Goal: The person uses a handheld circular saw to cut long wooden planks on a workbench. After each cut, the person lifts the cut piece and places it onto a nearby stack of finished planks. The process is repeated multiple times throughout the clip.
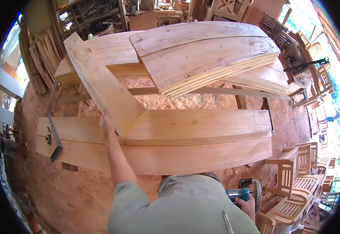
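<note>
My left hand [107,123] grips the near edge of a loose wooden board [105,87]. That board slants away to the upper left, its near end resting on the planks before me and its far end over the planks behind. Two long planks lie side by side here, a far one [193,122] and a near one [193,159]. Low at my right side, my right hand [247,204] is closed around the teal handle of a circular saw [255,193]. On the planks' left end lie a metal square [55,136] and a tape measure [48,138].
A stack of wide boards [205,55] lies across the far side of the workbench frame. Wooden benches [293,175] stand at the right. Upright boards [42,55] lean at the back left. Sawdust covers the floor [70,193]. A person's legs [9,147] show at the far left.
</note>
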`<action>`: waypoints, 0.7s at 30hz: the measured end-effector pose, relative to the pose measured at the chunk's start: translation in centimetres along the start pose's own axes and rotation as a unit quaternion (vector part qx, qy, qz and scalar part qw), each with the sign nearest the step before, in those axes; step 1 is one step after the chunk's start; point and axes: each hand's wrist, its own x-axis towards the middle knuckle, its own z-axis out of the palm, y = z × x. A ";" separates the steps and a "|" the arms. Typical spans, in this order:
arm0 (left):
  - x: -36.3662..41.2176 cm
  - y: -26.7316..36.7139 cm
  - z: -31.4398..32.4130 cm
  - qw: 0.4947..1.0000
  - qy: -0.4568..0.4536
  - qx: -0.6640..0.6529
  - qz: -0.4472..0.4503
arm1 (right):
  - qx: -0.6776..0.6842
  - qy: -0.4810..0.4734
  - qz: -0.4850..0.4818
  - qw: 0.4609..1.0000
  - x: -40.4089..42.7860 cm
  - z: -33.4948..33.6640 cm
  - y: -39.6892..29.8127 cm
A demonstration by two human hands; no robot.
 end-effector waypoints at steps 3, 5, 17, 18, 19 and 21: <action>2.0 3.8 4.2 0.999 -0.020 0.044 0.020 | -0.011 0.010 -0.027 1.000 0.0 0.1 0.2; 9.0 4.4 2.2 1.000 -0.026 -0.014 0.003 | -0.002 -0.009 -0.047 0.999 0.8 0.1 0.2; 10.0 4.4 8.2 1.000 0.004 0.005 0.019 | 0.022 -0.045 -0.030 0.998 1.6 0.4 -1.0; 10.0 4.3 9.0 1.000 0.013 0.010 0.022 | 0.024 -0.048 -0.038 0.998 1.6 0.4 -1.1; 10.0 4.3 9.6 0.999 0.022 0.015 0.026 | 0.025 -0.050 -0.045 0.997 1.6 0.4 -1.5; 10.4 4.1 10.8 0.998 0.049 0.032 0.023 | 0.020 -0.054 -0.060 0.997 1.7 0.4 -1.7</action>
